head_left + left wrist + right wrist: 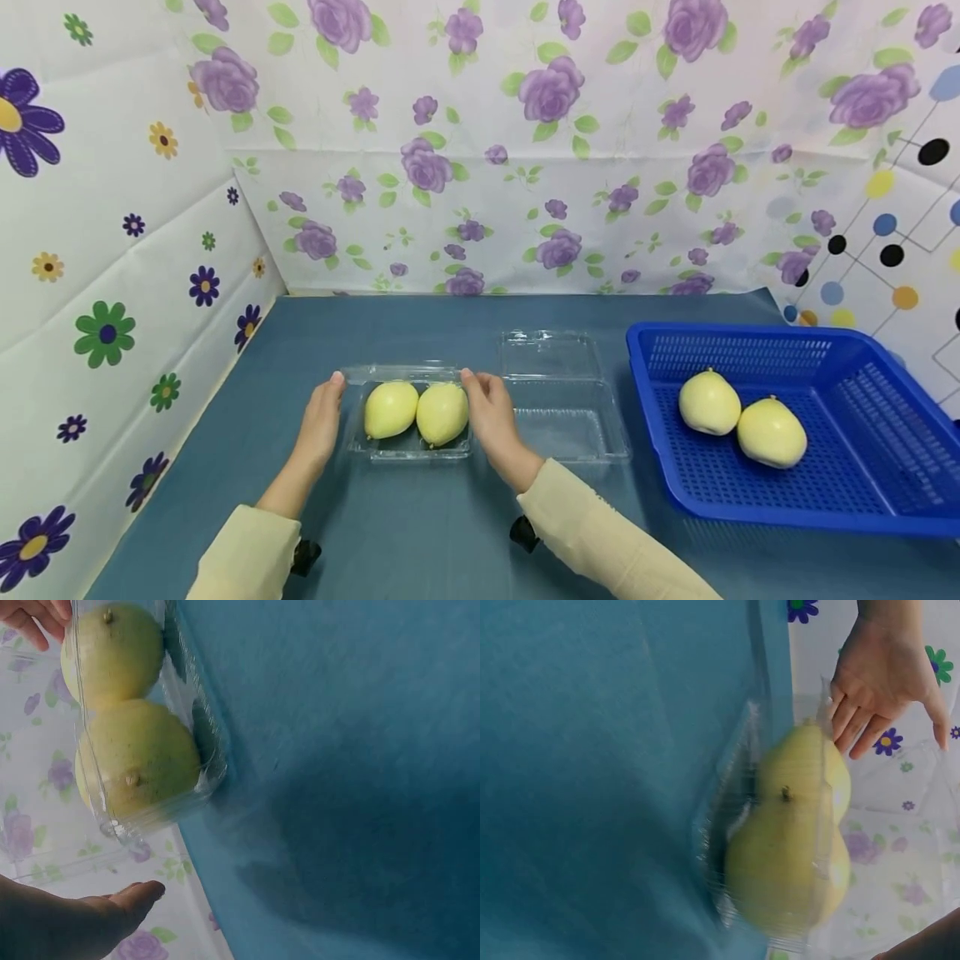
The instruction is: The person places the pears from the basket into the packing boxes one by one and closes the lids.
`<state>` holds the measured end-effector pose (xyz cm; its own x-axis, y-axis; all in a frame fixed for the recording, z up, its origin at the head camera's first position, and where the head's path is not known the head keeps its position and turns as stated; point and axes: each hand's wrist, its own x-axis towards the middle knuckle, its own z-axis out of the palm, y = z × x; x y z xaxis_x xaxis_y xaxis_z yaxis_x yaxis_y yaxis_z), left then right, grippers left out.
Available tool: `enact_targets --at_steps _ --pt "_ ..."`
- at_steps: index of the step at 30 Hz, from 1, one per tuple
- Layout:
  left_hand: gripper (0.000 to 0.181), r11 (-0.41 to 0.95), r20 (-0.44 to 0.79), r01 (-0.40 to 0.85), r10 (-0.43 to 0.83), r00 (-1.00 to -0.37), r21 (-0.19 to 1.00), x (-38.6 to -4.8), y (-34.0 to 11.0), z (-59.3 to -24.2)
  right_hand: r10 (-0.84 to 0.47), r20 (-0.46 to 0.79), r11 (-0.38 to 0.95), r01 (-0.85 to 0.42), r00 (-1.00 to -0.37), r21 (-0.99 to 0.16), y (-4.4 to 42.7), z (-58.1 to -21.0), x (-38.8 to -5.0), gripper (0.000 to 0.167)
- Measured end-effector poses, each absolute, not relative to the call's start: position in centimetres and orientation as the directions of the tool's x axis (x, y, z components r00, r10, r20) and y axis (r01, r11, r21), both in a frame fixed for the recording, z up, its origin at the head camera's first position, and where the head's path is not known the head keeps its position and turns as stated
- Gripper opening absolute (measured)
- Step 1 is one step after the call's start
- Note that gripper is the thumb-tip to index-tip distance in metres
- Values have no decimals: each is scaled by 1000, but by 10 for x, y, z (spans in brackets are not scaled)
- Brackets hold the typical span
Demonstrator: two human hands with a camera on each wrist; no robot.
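Two pale yellow pears lie side by side in a transparent plastic clamshell box, whose lid is raised along the far side. My left hand is at the left end of the lid, its fingers straight and the thumb apart in the right wrist view. At the lid's other end is my right hand, the thumb near the corner and the fingers loosely bent. Whether either hand touches the plastic I cannot tell. In the left wrist view the right fingers show beside the box.
Right of this box stands a second transparent clamshell with its lid laid back. Farther right, a blue plastic basket holds two more pears. A floral sheet rises behind the blue-grey table.
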<state>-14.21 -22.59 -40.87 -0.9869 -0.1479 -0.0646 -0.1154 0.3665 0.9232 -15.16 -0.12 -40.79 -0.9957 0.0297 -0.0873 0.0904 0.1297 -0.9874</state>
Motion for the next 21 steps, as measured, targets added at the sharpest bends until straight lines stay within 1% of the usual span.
enact_targets --at_steps 6,12,16,21 --pt "73 385 -125 -176 -155 -980 906 -132 -224 -414 50 -74 143 81 -996 -986 -2 -417 -149 57" --pt "77 398 -191 -241 -163 -968 885 -121 -217 -416 43 -106 132 111 -993 -985 -1 -422 -144 58" --pt "73 396 -167 -222 -170 -971 891 -115 -216 -421 23 -120 127 122 -992 -984 0 -424 -140 57" --pt "67 394 -124 -193 -194 -973 898 -107 -214 -428 24 -103 111 105 -994 -988 -4 -426 -135 56"
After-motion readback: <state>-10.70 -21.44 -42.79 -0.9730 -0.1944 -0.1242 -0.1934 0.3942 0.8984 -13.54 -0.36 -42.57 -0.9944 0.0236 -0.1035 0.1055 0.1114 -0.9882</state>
